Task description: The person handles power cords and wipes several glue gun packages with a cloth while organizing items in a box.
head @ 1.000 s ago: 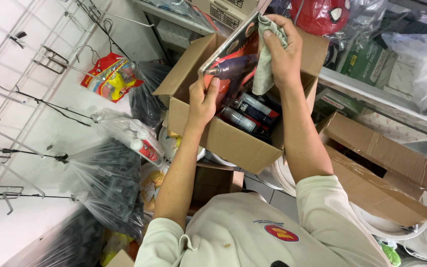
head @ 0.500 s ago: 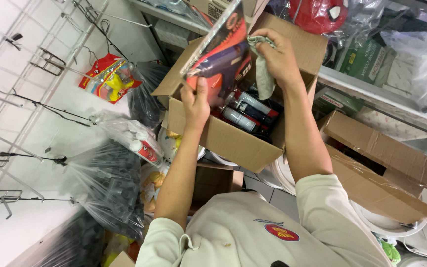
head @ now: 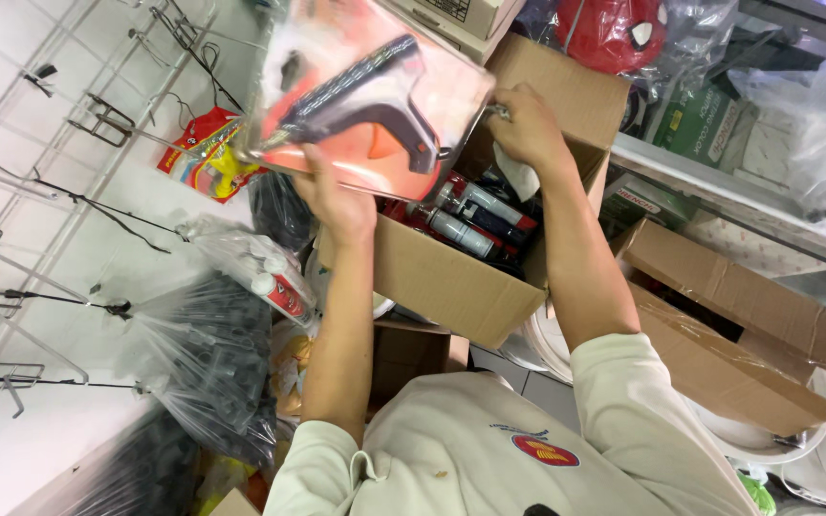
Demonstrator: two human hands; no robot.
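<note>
Both hands hold up a blister pack with a black glue gun on an orange card [head: 365, 100], lifted above an open cardboard box [head: 461, 282]. My left hand [head: 336, 201] grips the pack's lower edge. At the pack's right edge, my right hand [head: 525, 129] pinches it together with a white cloth [head: 520, 177] that hangs from the fingers. Inside the box lie more packed tools [head: 475, 215] in red, black and silver.
A white wire grid wall with metal hooks [head: 59, 191] is on the left, with a red-and-yellow toy pack [head: 205, 158] and clear bags of goods [head: 231, 258] hanging there. Another open cardboard box [head: 728, 325] and a shelf with bagged items [head: 767, 105] stand right.
The glue gun pack has come up out of the box toward the camera, and now fills the upper middle. My right hand has dropped from above the box to the pack's right edge.
</note>
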